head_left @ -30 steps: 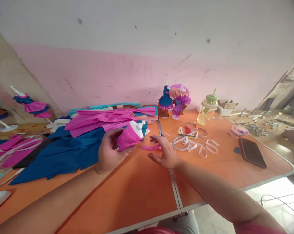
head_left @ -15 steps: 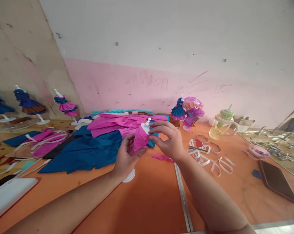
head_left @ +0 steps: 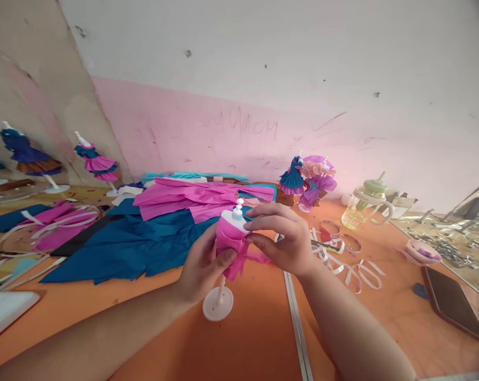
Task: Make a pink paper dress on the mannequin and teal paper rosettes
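Note:
A small white mannequin [head_left: 235, 219] on a round stand base [head_left: 218, 304] is held upright above the orange table, in the middle of the view. Pink fabric [head_left: 228, 238] wraps its torso. My left hand [head_left: 203, 264] is closed around the torso from the left, thumb pressed on the pink fabric. At the upper right edge of the wrap, my right hand [head_left: 284, 237] pinches the pink fabric between thumb and fingers. Its other fingers reach across near the mannequin's shoulder. Behind lie pink cloth [head_left: 184, 197] and dark blue cloth [head_left: 132, 243].
Dressed mini mannequins [head_left: 97, 159] stand at the left and at the back [head_left: 292, 177]. On the right are a yellowish jug [head_left: 364, 206], white ribbon strips [head_left: 358, 275], a small bowl [head_left: 424, 251] and a dark tablet-like slab [head_left: 453, 301]. A white device [head_left: 9, 315] lies at left.
The mannequin now stands more upright and lower in view, with more of its white shoulders and base showing. My right hand has moved down to the fabric's edge. The camera view has shifted slightly.

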Demonstrator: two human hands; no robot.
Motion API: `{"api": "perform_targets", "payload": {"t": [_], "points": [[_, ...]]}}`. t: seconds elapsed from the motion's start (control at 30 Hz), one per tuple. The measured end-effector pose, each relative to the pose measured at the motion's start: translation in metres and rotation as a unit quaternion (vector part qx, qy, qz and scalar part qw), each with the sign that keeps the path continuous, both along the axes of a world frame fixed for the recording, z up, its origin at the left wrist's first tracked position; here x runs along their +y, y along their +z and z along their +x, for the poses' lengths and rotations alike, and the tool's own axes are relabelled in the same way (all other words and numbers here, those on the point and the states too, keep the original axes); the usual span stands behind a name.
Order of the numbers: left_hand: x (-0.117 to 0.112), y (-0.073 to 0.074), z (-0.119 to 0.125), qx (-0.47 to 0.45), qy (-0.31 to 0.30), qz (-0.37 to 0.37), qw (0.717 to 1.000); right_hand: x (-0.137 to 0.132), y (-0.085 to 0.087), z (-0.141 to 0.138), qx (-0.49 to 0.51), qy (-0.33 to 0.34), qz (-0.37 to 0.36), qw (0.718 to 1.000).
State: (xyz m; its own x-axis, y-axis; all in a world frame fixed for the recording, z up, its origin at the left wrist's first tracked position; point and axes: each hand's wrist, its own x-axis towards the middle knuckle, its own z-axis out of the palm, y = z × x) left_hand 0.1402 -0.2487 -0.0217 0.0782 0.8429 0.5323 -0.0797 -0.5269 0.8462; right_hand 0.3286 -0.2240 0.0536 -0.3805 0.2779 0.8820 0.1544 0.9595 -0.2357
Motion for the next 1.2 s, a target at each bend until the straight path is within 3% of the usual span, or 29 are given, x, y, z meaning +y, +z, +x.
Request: {"api": "perform_targets", "payload": {"t": [0.1,0.2,0.47,0.7,0.8,0.9,1.1,1.2], "points": [[0.000,0.006,-0.004,-0.003,-0.047,-0.018,0.999,-0.002,0.005,0.000,0.016,0.041,-0.033,0.998],[0.000,0.011,-0.006,0.005,-0.051,-0.021,0.998,-0.006,0.010,0.000,0.018,0.065,-0.067,0.995],[-0.008,0.012,0.002,0.040,-0.053,-0.016,0.998,-0.020,0.014,-0.001,0.046,0.086,-0.292,0.951],[-0.011,0.017,0.009,-0.013,0.035,-0.020,0.999,-0.023,0.023,0.002,0.007,0.025,-0.361,0.932],[-0.011,0.019,0.009,-0.026,0.037,-0.025,0.999,-0.022,0.024,0.002,-0.082,-0.014,-0.355,0.931],[-0.011,0.021,0.010,0.001,0.056,-0.025,0.998,-0.024,0.021,-0.001,-0.094,-0.061,-0.327,0.938],[-0.013,0.025,0.013,0.148,0.168,-0.004,0.975,-0.036,0.019,-0.004,-0.085,-0.215,-0.249,0.941],[-0.015,0.026,0.014,0.169,0.167,0.011,0.971,-0.034,0.022,-0.002,-0.101,-0.206,-0.263,0.937]]}}
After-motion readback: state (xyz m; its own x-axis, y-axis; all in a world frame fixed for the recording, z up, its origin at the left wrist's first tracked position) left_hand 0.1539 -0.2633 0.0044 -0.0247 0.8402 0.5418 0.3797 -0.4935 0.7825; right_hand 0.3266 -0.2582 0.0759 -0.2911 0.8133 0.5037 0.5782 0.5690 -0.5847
